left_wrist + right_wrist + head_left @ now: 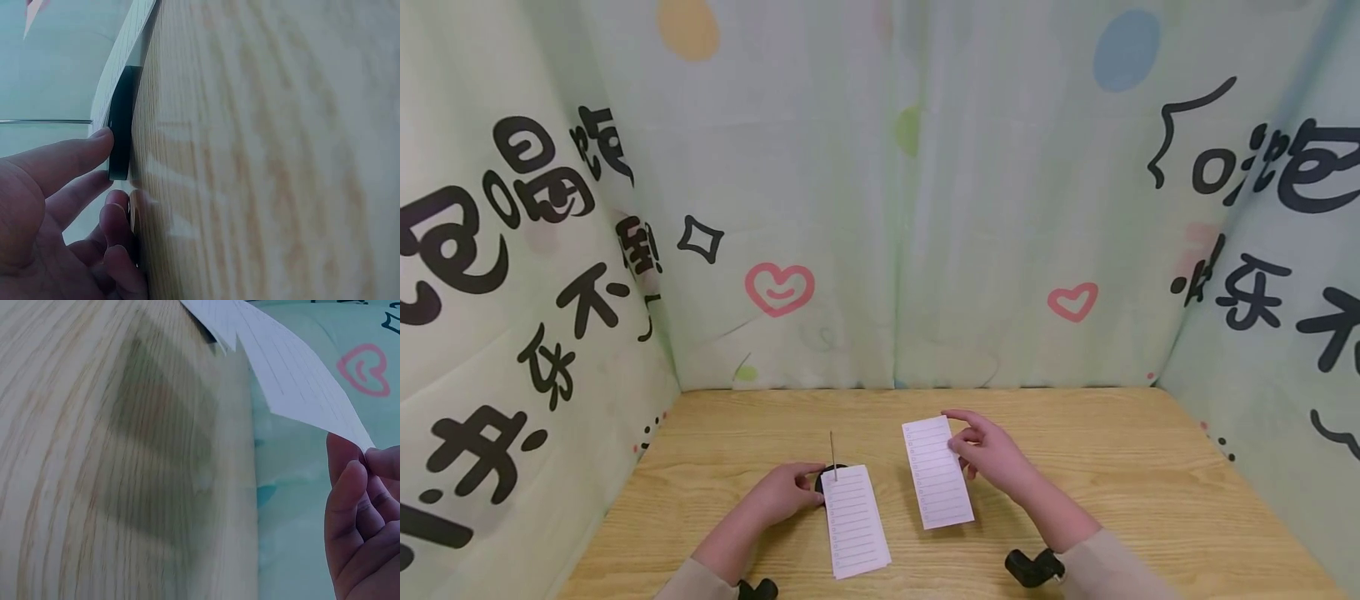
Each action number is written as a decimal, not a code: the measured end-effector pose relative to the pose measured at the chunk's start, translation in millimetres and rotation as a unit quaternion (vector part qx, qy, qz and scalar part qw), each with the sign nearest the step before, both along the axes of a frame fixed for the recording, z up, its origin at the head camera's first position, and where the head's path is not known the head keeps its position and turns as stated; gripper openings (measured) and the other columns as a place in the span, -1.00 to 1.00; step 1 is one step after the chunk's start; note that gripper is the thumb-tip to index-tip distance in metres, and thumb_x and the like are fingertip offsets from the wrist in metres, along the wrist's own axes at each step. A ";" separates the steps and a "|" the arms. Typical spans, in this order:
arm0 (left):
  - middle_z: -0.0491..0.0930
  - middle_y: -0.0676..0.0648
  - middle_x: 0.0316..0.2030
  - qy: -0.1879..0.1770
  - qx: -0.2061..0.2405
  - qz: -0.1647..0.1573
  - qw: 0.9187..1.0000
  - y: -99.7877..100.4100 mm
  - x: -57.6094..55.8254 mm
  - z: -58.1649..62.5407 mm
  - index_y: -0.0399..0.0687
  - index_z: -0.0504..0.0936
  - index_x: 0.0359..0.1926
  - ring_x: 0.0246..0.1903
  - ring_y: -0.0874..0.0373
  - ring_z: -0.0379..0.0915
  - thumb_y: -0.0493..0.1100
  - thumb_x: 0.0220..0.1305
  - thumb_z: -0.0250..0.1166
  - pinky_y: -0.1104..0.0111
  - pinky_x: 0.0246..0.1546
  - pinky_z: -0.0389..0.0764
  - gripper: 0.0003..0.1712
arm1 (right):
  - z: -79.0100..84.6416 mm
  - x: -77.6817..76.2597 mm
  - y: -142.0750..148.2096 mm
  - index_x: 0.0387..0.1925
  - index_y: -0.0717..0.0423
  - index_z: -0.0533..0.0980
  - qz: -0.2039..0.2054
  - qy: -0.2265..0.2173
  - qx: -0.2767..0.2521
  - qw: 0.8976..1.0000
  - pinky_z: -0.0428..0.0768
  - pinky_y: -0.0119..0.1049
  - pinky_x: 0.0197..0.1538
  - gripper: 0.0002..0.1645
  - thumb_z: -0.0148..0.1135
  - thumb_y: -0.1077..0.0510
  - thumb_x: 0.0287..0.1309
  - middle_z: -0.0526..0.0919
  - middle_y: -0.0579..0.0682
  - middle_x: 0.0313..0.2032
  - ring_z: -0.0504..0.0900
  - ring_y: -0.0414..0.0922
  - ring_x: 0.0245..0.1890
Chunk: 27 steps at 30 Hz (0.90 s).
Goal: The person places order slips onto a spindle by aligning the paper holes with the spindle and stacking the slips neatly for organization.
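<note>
A bill spike with a thin upright metal needle (832, 451) and a round black base (122, 125) stands on the table. Lined white slips (857, 525) are threaded on the needle and lie over most of the base. My left hand (786, 493) holds the base at its left edge, thumb on top and fingers at the side. To the right, my right hand (992, 454) pinches another lined slip (937, 473) by its upper right edge, thumb against fingers. That slip is raised above the table, tilted, and casts a shadow in the right wrist view.
The wooden table (1150, 483) reaches back to a pale printed curtain (985, 208), which also hangs along both sides. Black wrist-worn gear (1033, 568) shows beside the right sleeve (1108, 571), and a similar black piece (758, 590) at the left one.
</note>
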<state>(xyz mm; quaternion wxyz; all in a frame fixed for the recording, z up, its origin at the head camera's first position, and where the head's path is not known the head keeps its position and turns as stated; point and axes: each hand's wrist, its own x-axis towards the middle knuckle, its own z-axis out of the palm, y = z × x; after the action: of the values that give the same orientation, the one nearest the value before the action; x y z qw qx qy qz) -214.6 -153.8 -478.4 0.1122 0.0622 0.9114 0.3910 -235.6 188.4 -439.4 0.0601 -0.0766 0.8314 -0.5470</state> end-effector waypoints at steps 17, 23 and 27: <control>0.49 -0.03 -0.37 -0.006 0.005 0.020 1.000 -1.9 0.7 0.2 -0.15 0.58 0.20 -0.40 0.11 0.36 -0.18 0.18 0.44 0.29 -0.38 0.38 -0.45 | 0.1 -0.4 -34.4 0.35 0.09 0.37 0.026 0.009 -0.018 0.999 0.59 -0.07 -0.47 -0.40 0.17 0.34 0.30 0.68 0.03 -0.34 0.58 -0.04 -0.52; 0.55 -0.05 -0.29 -0.008 0.035 0.061 0.997 -1.0 3.4 4.3 -0.15 0.59 0.16 -0.45 0.11 0.43 -0.10 0.34 0.30 0.29 -0.44 0.46 -0.58 | 3.7 -0.8 -50.1 0.35 0.09 0.37 0.046 0.014 -0.036 0.998 0.59 -0.04 -0.46 -0.40 0.18 0.34 0.30 0.67 0.05 -0.35 0.57 -0.05 -0.52; 0.55 -0.10 -0.21 0.007 0.079 0.104 0.991 2.8 3.4 11.2 -0.16 0.60 0.14 -0.49 0.06 0.46 -0.05 0.42 0.21 0.29 -0.51 0.48 -0.61 | 8.1 -0.1 -61.6 0.36 0.09 0.36 0.057 0.011 -0.050 0.997 0.57 -0.08 -0.46 -0.40 0.19 0.32 0.31 0.66 0.05 -0.34 0.55 -0.04 -0.52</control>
<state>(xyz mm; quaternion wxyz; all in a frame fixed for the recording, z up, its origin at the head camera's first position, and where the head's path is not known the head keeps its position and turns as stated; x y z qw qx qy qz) -211.3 -151.0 -467.2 0.0598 -0.0214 0.8799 0.4710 -235.7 126.8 -431.3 0.0788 -0.1328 0.7981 -0.5824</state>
